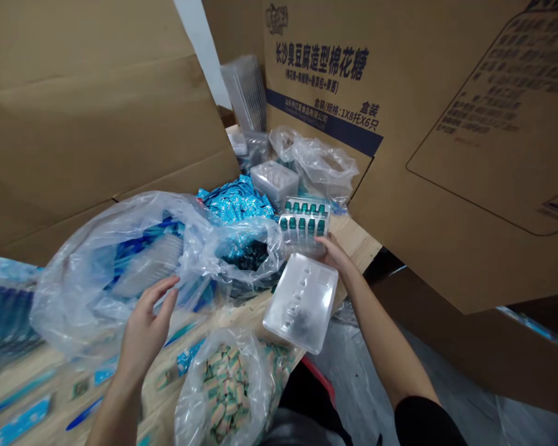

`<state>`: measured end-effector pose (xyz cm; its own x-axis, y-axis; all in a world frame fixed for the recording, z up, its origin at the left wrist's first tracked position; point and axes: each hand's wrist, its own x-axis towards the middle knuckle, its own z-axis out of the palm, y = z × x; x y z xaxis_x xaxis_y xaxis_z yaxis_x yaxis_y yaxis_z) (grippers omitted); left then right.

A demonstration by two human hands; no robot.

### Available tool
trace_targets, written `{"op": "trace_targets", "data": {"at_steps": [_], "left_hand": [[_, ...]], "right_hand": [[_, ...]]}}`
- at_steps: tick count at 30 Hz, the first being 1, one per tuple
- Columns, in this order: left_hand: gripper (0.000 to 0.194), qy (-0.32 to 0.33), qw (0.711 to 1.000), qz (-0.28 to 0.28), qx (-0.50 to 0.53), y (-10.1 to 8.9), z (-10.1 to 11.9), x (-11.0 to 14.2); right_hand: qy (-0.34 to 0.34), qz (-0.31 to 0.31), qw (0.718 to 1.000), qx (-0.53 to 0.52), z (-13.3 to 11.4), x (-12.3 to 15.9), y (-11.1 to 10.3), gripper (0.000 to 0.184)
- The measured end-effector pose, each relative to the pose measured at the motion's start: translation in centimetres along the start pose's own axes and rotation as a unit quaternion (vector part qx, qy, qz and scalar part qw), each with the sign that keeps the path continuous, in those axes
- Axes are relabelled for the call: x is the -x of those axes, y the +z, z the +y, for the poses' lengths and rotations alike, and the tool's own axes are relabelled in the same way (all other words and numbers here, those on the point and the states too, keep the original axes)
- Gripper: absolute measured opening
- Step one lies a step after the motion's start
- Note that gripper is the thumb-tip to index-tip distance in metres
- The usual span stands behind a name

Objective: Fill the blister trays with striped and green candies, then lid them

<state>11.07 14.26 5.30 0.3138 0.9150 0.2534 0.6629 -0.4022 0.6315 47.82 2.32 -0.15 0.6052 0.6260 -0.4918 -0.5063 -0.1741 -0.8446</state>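
My right hand [331, 253] grips the near edge of a clear plastic tray [302, 241], which carries rows of dark green pieces [307, 224]. Just in front of that hand lies a clear, flat plastic tray [301, 303], at the table's edge. My left hand [151, 319] is empty, with thumb and fingers apart. It is over the table, close to a big clear bag [79, 279] of blue items and clear plastic pieces. Below and between my hands stands an open plastic bag [255, 396] full of small green and tan packets [225, 393].
Blue sachets [237, 201] are heaped at the back, beside a bag of dark pieces [248, 255] and a clear box [275, 181]. Large cardboard boxes [446, 155] wall the table [353, 235]. Blue packets [25, 421] and blue sticks [84, 414] lie at left.
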Motion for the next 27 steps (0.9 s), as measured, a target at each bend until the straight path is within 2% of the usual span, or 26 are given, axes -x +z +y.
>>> {"op": "trace_targets", "data": {"at_steps": [3,7,11,14,19,23,27], "left_hand": [[0.044,-0.029,0.999,-0.017,0.016,-0.4,-0.6,0.4],[0.051,-0.063,0.996,-0.041,0.04,-0.7,-1.9,1.0],[0.055,-0.07,0.995,-0.058,0.042,-0.6,-2.6,1.6],[0.054,-0.052,0.996,-0.064,0.03,-0.6,-2.4,1.9],[0.052,-0.033,0.996,-0.071,0.03,-0.6,-1.8,2.2],[0.051,-0.037,0.996,-0.077,0.029,-0.8,-1.3,2.7],[0.054,-0.062,0.994,-0.09,0.033,-0.9,-1.3,3.3]], "right_hand": [[0.004,-0.007,1.0,-0.004,0.3,-0.2,-0.1,0.032],[0.006,0.011,1.0,0.008,0.5,-0.1,-1.3,0.033],[-0.007,0.035,0.998,0.043,0.7,0.1,-2.2,0.033],[-0.029,0.069,0.994,0.084,0.9,-0.3,-2.4,0.033],[-0.104,0.129,0.976,0.14,1.0,-2.0,-2.4,0.032],[-0.148,0.144,0.966,0.154,1.3,-2.7,-3.1,0.031],[-0.151,0.148,0.964,0.162,1.5,-2.8,-4.0,0.03]]}}
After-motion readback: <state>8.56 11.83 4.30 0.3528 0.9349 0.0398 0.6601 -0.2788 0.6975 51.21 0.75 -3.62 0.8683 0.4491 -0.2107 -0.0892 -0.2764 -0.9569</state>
